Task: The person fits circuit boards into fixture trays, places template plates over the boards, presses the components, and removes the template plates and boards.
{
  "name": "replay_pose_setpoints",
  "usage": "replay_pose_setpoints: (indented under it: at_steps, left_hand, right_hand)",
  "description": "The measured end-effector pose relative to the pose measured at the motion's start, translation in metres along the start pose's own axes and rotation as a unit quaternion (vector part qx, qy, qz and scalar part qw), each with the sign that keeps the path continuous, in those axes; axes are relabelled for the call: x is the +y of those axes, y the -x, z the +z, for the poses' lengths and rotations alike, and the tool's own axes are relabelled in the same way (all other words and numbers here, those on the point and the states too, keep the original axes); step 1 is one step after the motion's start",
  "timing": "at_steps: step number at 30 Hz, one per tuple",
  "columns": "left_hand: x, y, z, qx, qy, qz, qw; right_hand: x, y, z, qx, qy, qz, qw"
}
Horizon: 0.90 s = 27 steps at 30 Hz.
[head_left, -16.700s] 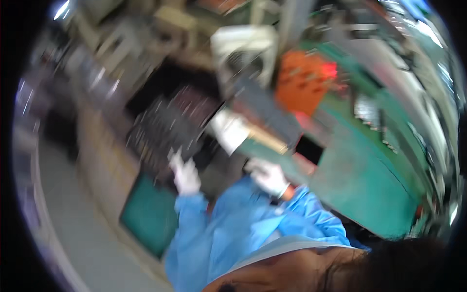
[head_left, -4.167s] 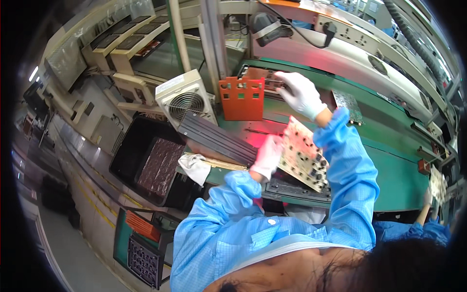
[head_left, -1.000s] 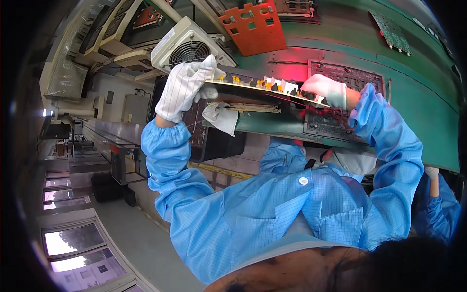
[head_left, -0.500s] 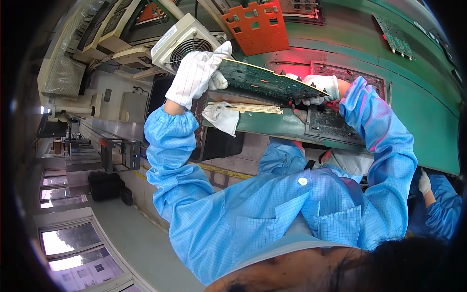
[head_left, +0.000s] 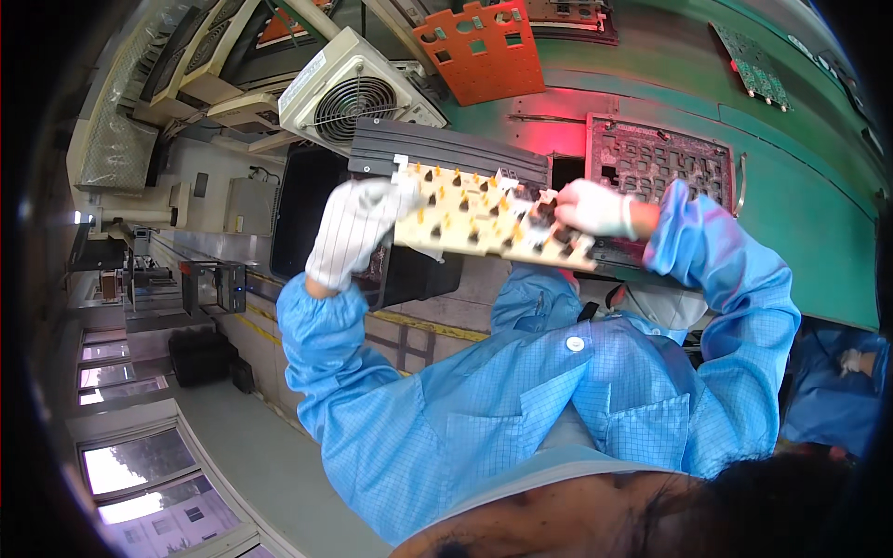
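A circuit board (head_left: 479,223), blurred by motion, is held up in front of me between my two gloved hands. Its cream side, studded with yellow and black parts, faces me. My left hand (head_left: 355,228), in a white striped glove, is closed on the board's left end. At the right end my right hand (head_left: 600,210), also gloved in white, has its fingers curled in at the edge by some black parts; its fingertips are partly hidden. Just beyond the board lies a dark grey ribbed strip (head_left: 446,149). Behind my right hand sits a black fixture frame (head_left: 660,153) with many cutouts.
A white fan unit (head_left: 358,98) stands at the far left of the green bench (head_left: 800,223). An orange panel (head_left: 482,51) with holes leans beyond it. Another green circuit board (head_left: 750,67) lies at the far right. A co-worker's blue sleeve (head_left: 828,391) shows at the right.
The circuit board has turned over from its dark green side to its cream component side and come lower, nearer me. Both hands moved with it. The co-worker's hand at the right shifted.
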<state>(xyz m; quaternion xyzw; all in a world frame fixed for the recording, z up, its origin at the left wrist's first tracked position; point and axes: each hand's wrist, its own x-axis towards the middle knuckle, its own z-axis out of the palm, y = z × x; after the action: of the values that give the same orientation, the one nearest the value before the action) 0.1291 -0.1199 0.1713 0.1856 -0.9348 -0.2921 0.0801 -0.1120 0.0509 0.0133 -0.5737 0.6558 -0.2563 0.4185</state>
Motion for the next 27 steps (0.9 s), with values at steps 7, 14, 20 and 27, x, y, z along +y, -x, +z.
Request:
replay_pose_setpoints:
  at_steps: [7,14,20,27]
  left_hand:
    - [-0.004,0.038,0.031,0.071,0.117,-0.101,0.985]
    - [0.016,-0.012,0.103,0.202,0.333,0.001,0.921]
    - [0.008,-0.044,0.216,0.172,0.305,0.05,0.935]
    - [0.018,-0.039,0.258,0.226,0.214,0.054,0.949]
  right_hand:
    - [0.033,-0.006,0.019,0.253,-0.091,0.028,0.963]
    - [-0.027,0.091,-0.107,0.61,-0.006,-0.197,0.767]
    - [0.045,0.107,-0.15,0.514,0.463,-0.235,0.683]
    - [0.094,0.086,-0.154,0.289,0.601,-0.086,0.741]
